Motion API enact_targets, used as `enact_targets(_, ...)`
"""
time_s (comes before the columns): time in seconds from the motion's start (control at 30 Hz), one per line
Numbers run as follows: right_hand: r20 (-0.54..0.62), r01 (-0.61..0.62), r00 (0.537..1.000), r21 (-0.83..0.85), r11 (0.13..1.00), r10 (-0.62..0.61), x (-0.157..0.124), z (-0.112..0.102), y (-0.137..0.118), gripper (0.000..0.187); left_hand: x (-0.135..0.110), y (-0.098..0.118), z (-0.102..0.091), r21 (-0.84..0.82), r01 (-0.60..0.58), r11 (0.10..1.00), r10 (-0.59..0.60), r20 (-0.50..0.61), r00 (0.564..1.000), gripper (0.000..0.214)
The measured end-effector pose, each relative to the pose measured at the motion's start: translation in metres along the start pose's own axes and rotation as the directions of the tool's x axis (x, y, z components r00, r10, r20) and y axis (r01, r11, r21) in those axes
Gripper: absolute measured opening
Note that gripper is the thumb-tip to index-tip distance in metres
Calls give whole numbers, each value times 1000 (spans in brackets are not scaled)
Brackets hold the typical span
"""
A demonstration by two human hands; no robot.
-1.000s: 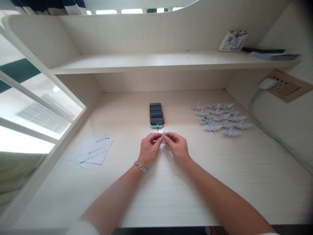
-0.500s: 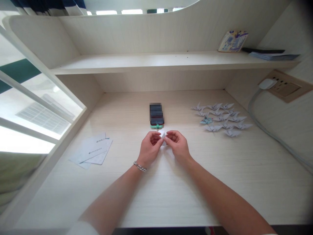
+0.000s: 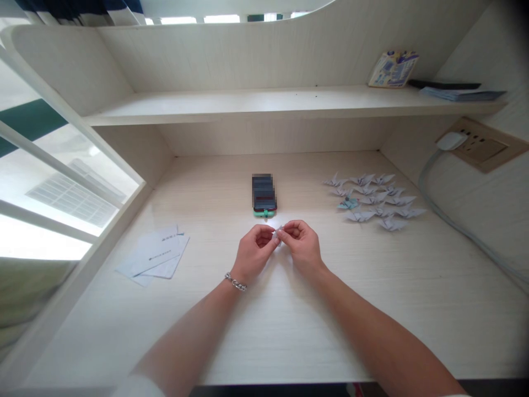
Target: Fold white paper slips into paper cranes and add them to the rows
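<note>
Between my fingertips is a small folded white paper (image 3: 279,236), largely covered by the fingers. My left hand (image 3: 257,248), with a silver chain bracelet (image 3: 236,282) at its wrist, pinches the paper from the left. From the other side my right hand (image 3: 303,245) pinches it between thumb and fingers. Just beyond the hands lies a dark phone (image 3: 264,192) with a green lower edge. Over to the right, several white folded paper cranes (image 3: 374,197) sit in loose rows, with a light-blue crane (image 3: 347,203) among them.
Loose paper sheets (image 3: 159,256) overlap at the desk's left. A shelf (image 3: 231,105) spans the back, bearing a small patterned packet (image 3: 393,69) and a flat stack of papers (image 3: 460,95). A grey cable (image 3: 450,221) runs down the right wall from a socket (image 3: 483,144).
The paper between my fingers has tilted, and less of it shows. My left hand has shifted very slightly; the things on the desk lie as before.
</note>
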State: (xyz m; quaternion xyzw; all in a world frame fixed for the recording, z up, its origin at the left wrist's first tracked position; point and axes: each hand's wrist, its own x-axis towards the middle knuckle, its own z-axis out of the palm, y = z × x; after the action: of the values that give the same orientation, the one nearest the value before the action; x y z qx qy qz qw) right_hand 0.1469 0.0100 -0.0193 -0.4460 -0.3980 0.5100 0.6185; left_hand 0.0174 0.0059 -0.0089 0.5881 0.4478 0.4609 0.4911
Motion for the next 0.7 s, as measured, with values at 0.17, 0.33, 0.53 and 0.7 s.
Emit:
enact_targets(0.17,19,-18,1000,56,998,17,0,0,1,23,0,1,-1,-34,18,999,-18,10,1000,29)
enact_targets(0.33,22,-34,999,39,999,33,2,-2,1,26,0,1,-3,-14,45,999,-44,37,998,28)
enact_targets(0.53,36,-52,998,7,999,52,2,-2,-3,30,2,2,-4,-87,91,992,-87,49,995,29)
enact_targets(0.7,107,-75,991,-77,994,83,3,-6,-1,34,2,-1,-5,-98,105,990,-101,45,994,30)
